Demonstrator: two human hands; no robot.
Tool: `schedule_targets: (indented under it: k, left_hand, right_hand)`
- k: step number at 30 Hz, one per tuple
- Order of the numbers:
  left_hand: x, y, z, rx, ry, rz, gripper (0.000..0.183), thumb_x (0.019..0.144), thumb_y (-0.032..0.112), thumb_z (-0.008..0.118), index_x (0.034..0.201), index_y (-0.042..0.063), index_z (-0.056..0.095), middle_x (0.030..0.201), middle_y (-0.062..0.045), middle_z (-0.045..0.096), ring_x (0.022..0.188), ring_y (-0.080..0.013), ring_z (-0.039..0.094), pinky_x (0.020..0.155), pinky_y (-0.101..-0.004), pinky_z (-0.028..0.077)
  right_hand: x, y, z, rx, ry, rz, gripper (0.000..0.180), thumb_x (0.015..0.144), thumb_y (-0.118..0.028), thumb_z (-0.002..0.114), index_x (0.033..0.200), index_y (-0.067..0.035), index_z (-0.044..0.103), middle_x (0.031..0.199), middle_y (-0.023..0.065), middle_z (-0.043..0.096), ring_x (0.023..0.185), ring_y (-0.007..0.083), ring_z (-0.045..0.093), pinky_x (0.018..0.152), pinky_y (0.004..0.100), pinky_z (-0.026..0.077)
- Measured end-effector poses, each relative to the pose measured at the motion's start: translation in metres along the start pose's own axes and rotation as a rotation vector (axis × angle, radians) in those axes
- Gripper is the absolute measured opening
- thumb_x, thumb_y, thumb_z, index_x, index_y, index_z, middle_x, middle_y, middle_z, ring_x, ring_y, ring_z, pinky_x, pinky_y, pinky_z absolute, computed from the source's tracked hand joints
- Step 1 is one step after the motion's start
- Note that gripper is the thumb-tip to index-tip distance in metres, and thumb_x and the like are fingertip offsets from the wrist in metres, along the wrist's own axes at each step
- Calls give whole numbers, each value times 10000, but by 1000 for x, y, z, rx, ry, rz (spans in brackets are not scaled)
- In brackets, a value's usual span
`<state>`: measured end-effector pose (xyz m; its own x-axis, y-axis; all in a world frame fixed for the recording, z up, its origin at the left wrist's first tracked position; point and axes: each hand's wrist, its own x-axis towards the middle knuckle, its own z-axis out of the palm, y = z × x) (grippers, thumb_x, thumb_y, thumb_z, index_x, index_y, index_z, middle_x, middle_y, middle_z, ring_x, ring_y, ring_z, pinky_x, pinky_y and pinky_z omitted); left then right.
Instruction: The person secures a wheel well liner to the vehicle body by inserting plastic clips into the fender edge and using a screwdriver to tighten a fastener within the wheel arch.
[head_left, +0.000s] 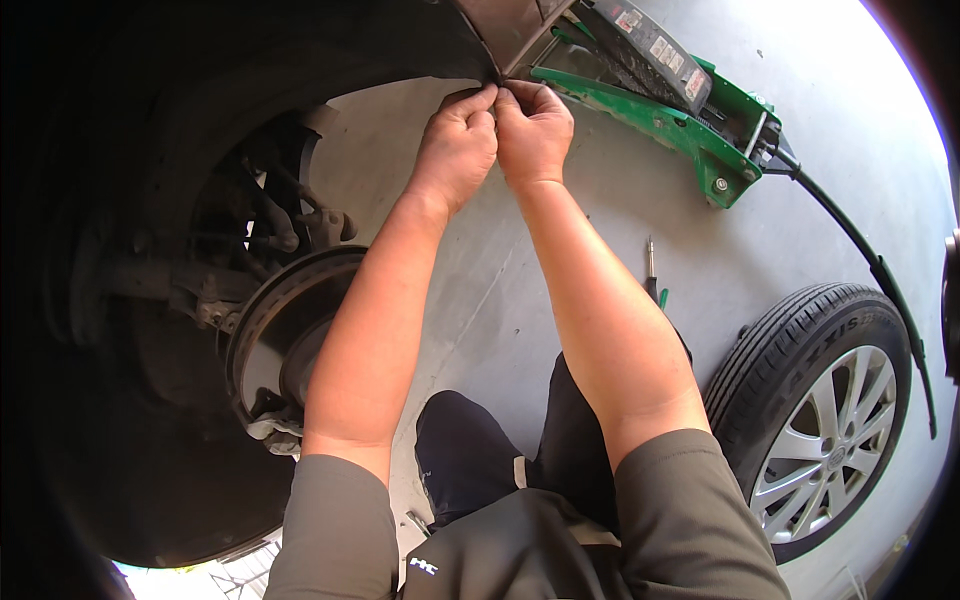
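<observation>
Both hands meet at the lower corner of a car's wheel arch, where the black wheel-arch liner joins the body panel. My left hand pinches at that corner, thumb and index finger together. Close beside it, my right hand grips the same spot with bent fingers. Any small part between the fingertips is hidden. Below the liner, to the left of my forearms, the bare brake disc shows on its hub, with suspension parts behind it.
A green floor jack stands at upper right, its black handle reaching down the right side. A removed wheel lies on the concrete floor at lower right. Near my right forearm is a screwdriver-like tool.
</observation>
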<state>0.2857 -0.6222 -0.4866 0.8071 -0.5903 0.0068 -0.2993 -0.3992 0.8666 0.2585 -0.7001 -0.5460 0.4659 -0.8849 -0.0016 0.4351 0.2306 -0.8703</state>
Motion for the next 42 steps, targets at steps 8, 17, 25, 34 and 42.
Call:
schedule_targets:
  k: [8,17,25,34,42]
  left_hand:
    - [7,3,7,51,98,-4,378,997,102,513,1318,-17,673,1231,-103,715,1078,-165,635,963,-295,503]
    - [17,8,22,260,288,104,292,914,285,759,872,-2,786,713,-87,737,635,-133,632,686,-318,538]
    - [21,26,20,753,345,157,602,974,501,650,751,-54,716,626,-154,670,591,-210,601,647,-370,510]
    - [17,19,18,619,189,142,469,1094,287,486,986,-96,733,898,-108,762,779,-157,705,771,-296,569]
    - [15,16,23,455,197,140,478,1088,317,513,964,-86,739,857,-131,766,762,-171,708,736,-305,563]
  right_hand:
    - [-6,8,5,196,45,118,109,875,4,645,936,-17,733,731,-10,668,653,46,551,638,235,487]
    - [-4,25,15,310,124,121,111,835,21,621,851,-9,727,789,54,688,707,110,615,694,276,521]
    - [-3,13,14,472,146,167,153,834,95,540,825,6,665,748,63,704,658,109,663,656,277,548]
    - [7,24,25,798,190,422,161,822,82,488,819,25,639,749,109,681,589,177,681,533,338,574]
    - [7,34,40,884,294,399,141,817,66,507,804,12,637,723,88,665,569,155,636,533,330,539]
